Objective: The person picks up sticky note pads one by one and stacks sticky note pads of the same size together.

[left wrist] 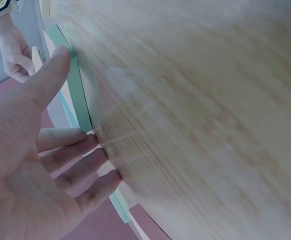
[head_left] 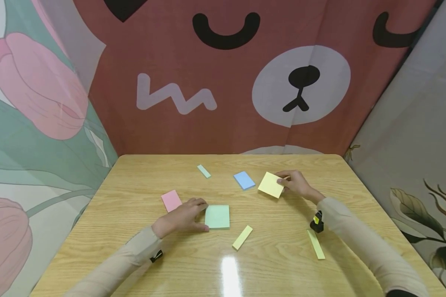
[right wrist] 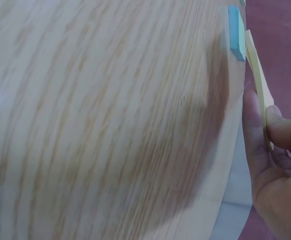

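Observation:
My right hand (head_left: 296,183) pinches a square yellow sticky note pad (head_left: 271,185) between thumb and fingers. In the right wrist view that pad (right wrist: 259,80) is held on edge, raised off the table. A blue sticky note pad (head_left: 244,180) lies just left of it. My left hand (head_left: 183,215) is at the left side of a square mint green sticky note pad (head_left: 217,217), its thumb by the near corner and its fingers by the far one. In the left wrist view the fingers (left wrist: 85,167) are loosely spread at the green pad (left wrist: 77,95). A pink pad (head_left: 171,200) is partly hidden behind the left hand.
Two narrow yellow strip pads, one near the front middle (head_left: 242,238) and another by the right forearm (head_left: 316,244), lie on the wooden table (head_left: 193,264). A small green strip pad (head_left: 204,171) lies toward the back. A printed curtain (head_left: 230,132) hangs behind the table.

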{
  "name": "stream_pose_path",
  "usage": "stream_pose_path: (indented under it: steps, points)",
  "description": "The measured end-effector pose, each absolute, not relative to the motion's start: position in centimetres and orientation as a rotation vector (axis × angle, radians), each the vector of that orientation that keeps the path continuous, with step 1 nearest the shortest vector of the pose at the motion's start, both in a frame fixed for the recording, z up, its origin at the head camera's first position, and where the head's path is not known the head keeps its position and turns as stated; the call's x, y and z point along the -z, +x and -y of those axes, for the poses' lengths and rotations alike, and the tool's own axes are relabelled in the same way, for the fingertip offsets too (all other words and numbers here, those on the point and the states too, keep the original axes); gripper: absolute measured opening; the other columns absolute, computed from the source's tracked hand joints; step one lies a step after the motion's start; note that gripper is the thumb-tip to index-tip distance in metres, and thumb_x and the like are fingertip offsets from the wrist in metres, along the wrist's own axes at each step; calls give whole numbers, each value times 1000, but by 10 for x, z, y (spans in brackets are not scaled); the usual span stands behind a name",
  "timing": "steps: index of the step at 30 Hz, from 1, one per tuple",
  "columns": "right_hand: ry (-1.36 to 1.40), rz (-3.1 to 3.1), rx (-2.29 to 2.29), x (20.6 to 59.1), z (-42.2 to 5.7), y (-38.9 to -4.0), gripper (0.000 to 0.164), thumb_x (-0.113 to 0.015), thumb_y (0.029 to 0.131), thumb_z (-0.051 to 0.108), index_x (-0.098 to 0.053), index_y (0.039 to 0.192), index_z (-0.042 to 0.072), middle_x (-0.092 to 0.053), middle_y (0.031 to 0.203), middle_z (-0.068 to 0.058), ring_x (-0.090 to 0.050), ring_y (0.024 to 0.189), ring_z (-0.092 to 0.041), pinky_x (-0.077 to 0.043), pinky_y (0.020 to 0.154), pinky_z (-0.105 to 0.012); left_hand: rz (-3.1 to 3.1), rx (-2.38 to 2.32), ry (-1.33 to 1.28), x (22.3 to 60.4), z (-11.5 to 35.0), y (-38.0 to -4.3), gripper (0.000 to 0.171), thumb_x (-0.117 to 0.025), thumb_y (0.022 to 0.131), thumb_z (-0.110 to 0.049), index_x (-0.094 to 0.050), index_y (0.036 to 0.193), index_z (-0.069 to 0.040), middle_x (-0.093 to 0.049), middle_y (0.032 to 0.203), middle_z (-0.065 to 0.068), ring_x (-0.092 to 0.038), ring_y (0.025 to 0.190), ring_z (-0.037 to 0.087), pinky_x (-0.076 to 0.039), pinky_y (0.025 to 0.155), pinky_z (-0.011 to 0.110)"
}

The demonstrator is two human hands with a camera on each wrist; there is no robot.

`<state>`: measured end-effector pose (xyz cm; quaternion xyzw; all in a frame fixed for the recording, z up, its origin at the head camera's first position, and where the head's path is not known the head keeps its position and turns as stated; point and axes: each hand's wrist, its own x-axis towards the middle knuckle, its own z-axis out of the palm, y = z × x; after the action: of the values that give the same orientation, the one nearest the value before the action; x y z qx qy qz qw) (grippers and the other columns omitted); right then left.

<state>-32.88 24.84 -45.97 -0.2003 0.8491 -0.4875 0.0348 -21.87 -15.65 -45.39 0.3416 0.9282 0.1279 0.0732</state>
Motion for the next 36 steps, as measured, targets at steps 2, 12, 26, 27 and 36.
stream_pose_path:
  steps: [2,12,26,27,36]
  points:
    - [-612,-2606,1505,460,-248,-329,28,-55,85,-1,-56,112,-7,-56,100,-25,-60,66,-25,-51,53,-40,-2784,-387,1026,453,156,-218,78,-59,75,-54,-42,129,0,-38,132,12,-34,120,27,-35,94,37]
    - [-634,-2604,1506,459,-245,-328,29,-56,85,1,-55,113,-7,-56,100,-26,-60,66,-26,-50,54,-42,-2782,-395,1006,453,156,-217,77,-60,74,-53,-43,129,-1,-38,132,11,-33,121,28,-35,94,38]
    - [-641,-2562,1466,445,-234,-314,31,-52,86,-2,-51,116,-10,-52,105,-31,-58,71,-36,-49,57,-47,-2791,-400,1023,453,156,-218,77,-61,74,-52,-43,128,0,-39,131,13,-34,120,29,-36,92,39]
    - [-641,-2560,1463,440,-232,-311,31,-52,86,-3,-50,116,-11,-51,105,-32,-57,71,-38,-48,57,-49,-2789,-401,1026,453,156,-218,77,-61,74,-52,-43,128,1,-39,130,13,-35,120,29,-37,92,38]
    - [-689,-2579,1444,451,-232,-321,31,-54,86,1,-53,116,-6,-54,103,-25,-60,68,-25,-50,55,-42,-2784,-400,1028,453,156,-218,77,-61,75,-51,-43,128,1,-39,131,13,-35,119,28,-37,92,38]
